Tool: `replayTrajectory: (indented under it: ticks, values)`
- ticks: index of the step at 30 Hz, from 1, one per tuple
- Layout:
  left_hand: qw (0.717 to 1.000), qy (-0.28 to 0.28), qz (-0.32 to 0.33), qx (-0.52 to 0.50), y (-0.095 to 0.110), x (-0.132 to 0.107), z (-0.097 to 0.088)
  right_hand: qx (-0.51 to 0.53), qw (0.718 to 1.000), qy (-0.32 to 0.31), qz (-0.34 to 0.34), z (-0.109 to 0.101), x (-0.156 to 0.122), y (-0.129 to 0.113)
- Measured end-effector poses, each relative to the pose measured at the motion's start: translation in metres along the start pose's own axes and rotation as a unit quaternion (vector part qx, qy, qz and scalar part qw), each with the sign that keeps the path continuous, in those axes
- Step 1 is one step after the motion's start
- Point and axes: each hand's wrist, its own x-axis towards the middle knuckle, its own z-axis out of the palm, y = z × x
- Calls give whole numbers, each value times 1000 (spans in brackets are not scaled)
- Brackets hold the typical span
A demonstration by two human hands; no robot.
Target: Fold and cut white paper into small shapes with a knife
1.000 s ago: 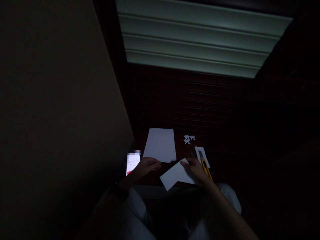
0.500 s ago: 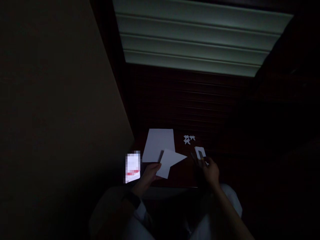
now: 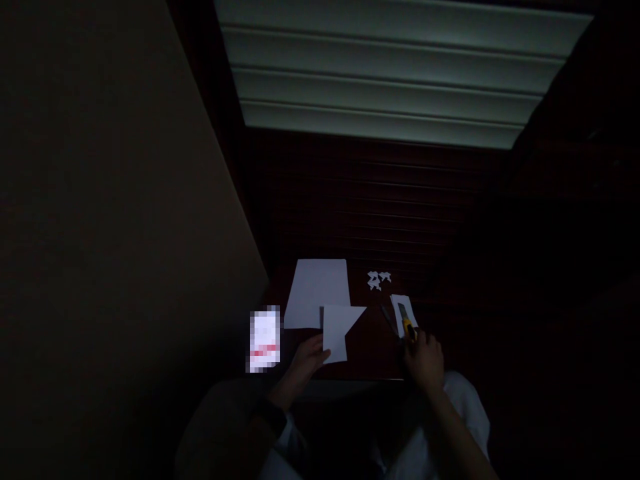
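1. Angular white paper (image 3: 334,337), above the table's (image 3: 373,360) near part, is pinched at its lower left edge between the left hand's (image 3: 309,359) thumb and fingers.
2. Right hand (image 3: 424,359): fingers bent over the yellow cutter's (image 3: 409,328) handle; I cannot tell how tightly.
3. Smaller papers (image 3: 407,300) lie under the blade, a dark slim tool (image 3: 387,317) beside them.
4. Farther: a large sheet (image 3: 320,287), with paper scraps (image 3: 374,283) to its right.
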Motion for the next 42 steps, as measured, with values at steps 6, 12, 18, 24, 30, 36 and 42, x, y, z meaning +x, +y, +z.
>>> replayTrajectory:
  ticks: [6,12,18,24,30,36,42]
  values:
    - [1000,-1,11,-29,0,-1,1,-19,1000,-4,-5,5,-2,2]
    - [997,-27,24,-74,-4,0,-5,13,999,35,38,7,-4,4]
    - [995,-26,22,-89,-5,-1,-5,99,994,49,-9,3,-17,-6]
    - [997,-5,18,-74,-1,-4,0,106,985,2,-135,10,-32,-25]
    - [998,7,2,-63,1,-6,0,93,979,-17,-179,13,-37,-43]
    - [997,22,-12,-73,1,-5,0,106,973,-29,-202,7,-41,-52]
    - [995,20,-2,-101,-8,1,-5,141,966,-31,-216,7,-47,-61]
